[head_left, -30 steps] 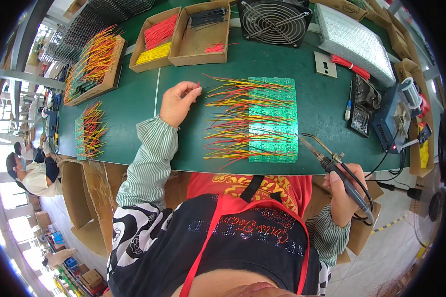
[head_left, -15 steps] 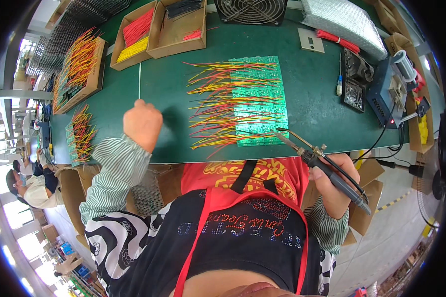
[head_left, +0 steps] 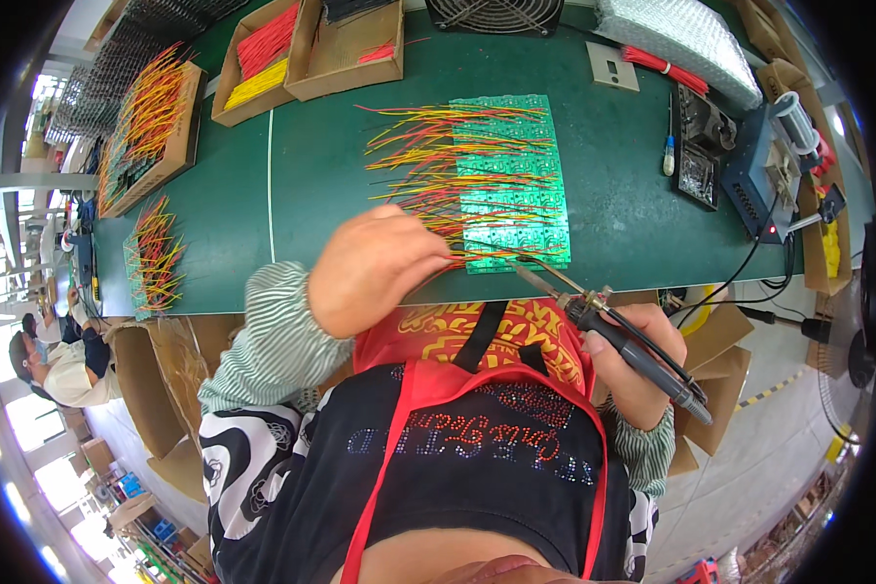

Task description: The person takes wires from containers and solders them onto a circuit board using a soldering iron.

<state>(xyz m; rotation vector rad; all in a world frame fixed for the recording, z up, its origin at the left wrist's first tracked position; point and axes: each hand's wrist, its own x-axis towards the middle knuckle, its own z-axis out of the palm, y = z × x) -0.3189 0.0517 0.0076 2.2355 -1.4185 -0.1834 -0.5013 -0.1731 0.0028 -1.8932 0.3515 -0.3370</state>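
My left hand (head_left: 378, 270) is closed in a pinch at the nearest wires, beside the lower left edge of a green circuit board panel (head_left: 516, 226). Its fingertips appear to grip a thin wire there, though the fingers partly cover it. Rows of red, yellow and dark wires (head_left: 420, 156) lie across the panel and stick out past its left side. In my right hand (head_left: 633, 362) is a grey soldering iron (head_left: 644, 352) with a curved solder-feed tube. Its tip sits over the panel's near edge, close to the lowest wires; contact is too small to tell.
At the far left stand cardboard trays of red and yellow wires (head_left: 263, 63) and a box of wired boards (head_left: 156, 136). Another wired panel (head_left: 153, 258) lies nearer. A fan (head_left: 494, 14) is at the back. A blue soldering station (head_left: 749, 190) with a solder spool stands right.
My left hand has moved right, from the bare tabletop to the wires at the panel's near edge. The soldering iron has shifted slightly left with my right hand.
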